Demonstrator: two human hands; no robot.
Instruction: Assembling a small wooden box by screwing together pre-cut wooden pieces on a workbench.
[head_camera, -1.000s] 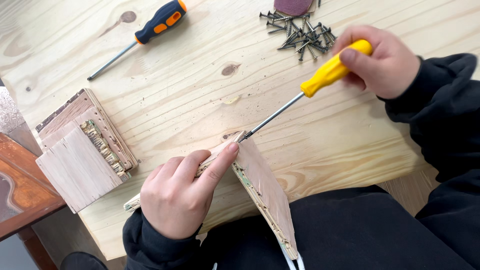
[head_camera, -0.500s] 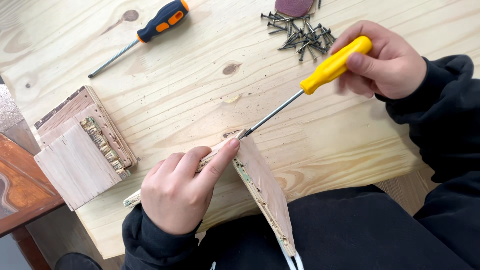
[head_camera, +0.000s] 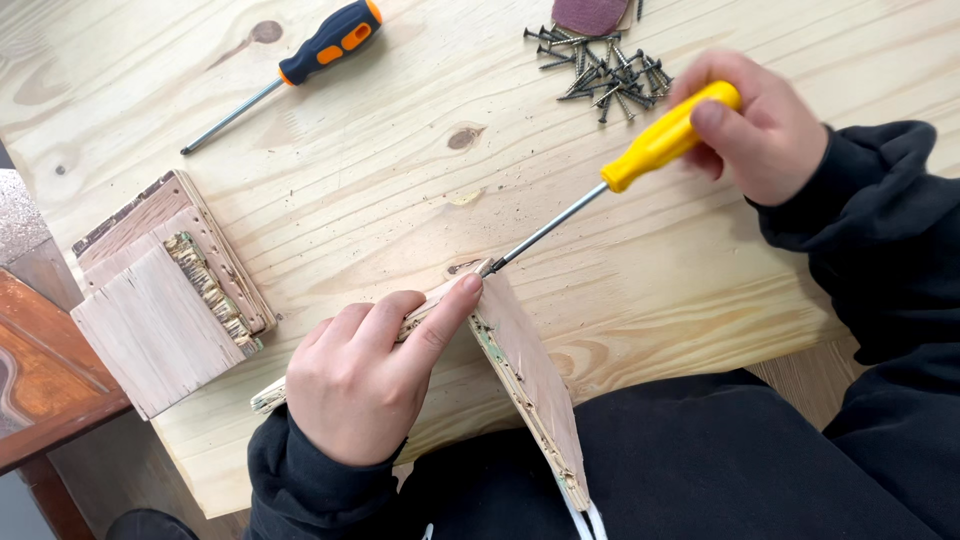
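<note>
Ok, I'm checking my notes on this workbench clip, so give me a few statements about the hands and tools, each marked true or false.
1. The right hand grips a yellow-handled screwdriver. True.
2. The screwdriver's tip meets the corner where two plywood pieces join. True.
3. The left hand lies flat on the bare table. False: it holds the plywood pieces, forefinger stretched toward the corner.
4. The orange-and-black screwdriver is held in a hand. False: it lies untouched on the table, far from both hands.
5. A pile of dark screws lies near the right hand. True.
6. The stack of wooden blocks sits to the right of the right hand. False: it sits at the table's left edge.
</note>
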